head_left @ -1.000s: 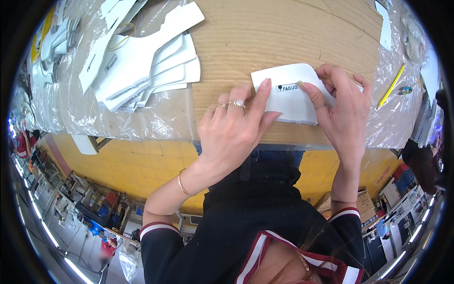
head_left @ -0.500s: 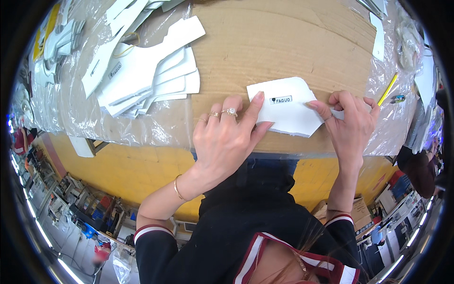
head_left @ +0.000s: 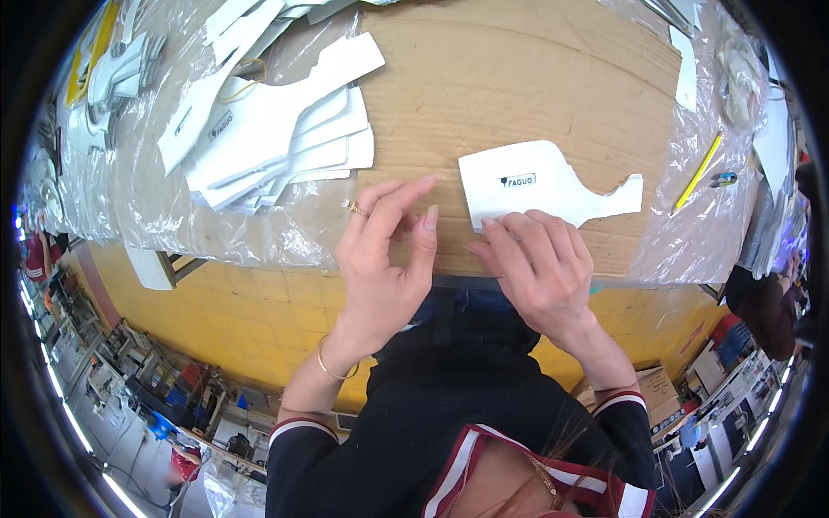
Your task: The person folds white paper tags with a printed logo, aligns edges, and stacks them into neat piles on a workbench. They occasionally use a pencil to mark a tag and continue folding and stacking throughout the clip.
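Note:
A white cut panel (head_left: pixel 527 177), leather-like with a small dark printed label, lies on brown cardboard. Its narrow curved tail points right. My right hand (head_left: pixel 544 272) is at the panel's near edge, thumb and forefinger pinched together there. Away to the left, my left hand (head_left: pixel 384 242) hovers with thumb and fingers apart, a ring and a bracelet on it, holding nothing. Past that hand lies a fanned stack of similar white panels (head_left: pixel 259 138), the top ones with a like label.
Cardboard (head_left: pixel 518 78) covers the middle of the table, with clear plastic sheeting (head_left: pixel 216 233) around it. On the right lie a yellow pencil (head_left: pixel 698 173) and a small multicoloured object (head_left: pixel 725 180). More white pieces (head_left: pixel 121 69) are at the far left.
My left hand has let go of the panel and drawn back to the left. My right hand has moved from the panel's right end to its near edge, uncovering the tail.

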The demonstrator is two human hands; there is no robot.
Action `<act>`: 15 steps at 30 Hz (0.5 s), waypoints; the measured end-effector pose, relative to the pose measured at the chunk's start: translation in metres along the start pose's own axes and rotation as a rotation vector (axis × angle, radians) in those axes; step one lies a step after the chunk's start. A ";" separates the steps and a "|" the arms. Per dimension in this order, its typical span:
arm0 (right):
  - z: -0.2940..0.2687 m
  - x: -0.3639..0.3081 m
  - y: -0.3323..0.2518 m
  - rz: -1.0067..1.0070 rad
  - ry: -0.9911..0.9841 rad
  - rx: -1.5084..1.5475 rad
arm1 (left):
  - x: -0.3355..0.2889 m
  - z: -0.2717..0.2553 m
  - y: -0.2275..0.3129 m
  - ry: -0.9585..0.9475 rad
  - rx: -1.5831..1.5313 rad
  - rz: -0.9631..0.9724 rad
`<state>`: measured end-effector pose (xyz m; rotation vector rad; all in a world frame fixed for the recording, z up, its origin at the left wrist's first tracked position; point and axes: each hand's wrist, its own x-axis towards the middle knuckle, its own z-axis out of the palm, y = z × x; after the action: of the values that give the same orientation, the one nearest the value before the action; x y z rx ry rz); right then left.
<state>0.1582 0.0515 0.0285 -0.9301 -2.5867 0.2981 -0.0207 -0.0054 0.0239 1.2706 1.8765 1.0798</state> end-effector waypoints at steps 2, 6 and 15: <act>0.006 -0.003 0.002 -0.015 0.056 -0.021 | -0.001 -0.002 0.001 -0.004 -0.014 0.001; 0.007 -0.006 0.006 -0.070 0.082 -0.032 | 0.000 -0.001 0.005 -0.030 -0.003 0.030; -0.001 -0.009 0.002 0.318 0.169 0.426 | -0.006 0.011 0.025 -0.275 -0.221 -0.301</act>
<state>0.1665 0.0475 0.0261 -1.1394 -2.0973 0.7836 0.0015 -0.0031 0.0412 0.9238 1.6267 0.8753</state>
